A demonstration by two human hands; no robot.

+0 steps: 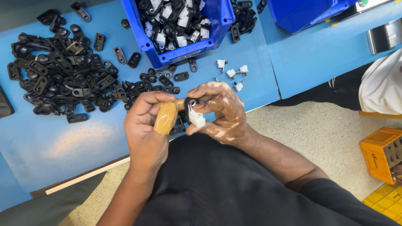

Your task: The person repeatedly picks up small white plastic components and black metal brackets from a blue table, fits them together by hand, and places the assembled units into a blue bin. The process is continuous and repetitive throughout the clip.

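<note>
My left hand (146,121) has its thumb wrapped in tan tape (166,117) and presses against a small black clip part (190,101). My right hand (217,111) pinches that black part together with a small white plastic piece (197,119) at the near edge of the blue table (63,142). Both hands meet on the same small assembly, above my dark clothing. A large heap of loose black clip parts (63,77) lies on the table to the left of my hands.
A blue bin (184,53) holding black and white assembled parts stands behind my hands. Several loose white pieces (234,72) lie to its right. A second blue bin (305,14) sits at the far right. Yellow crates (383,152) stand on the floor at right.
</note>
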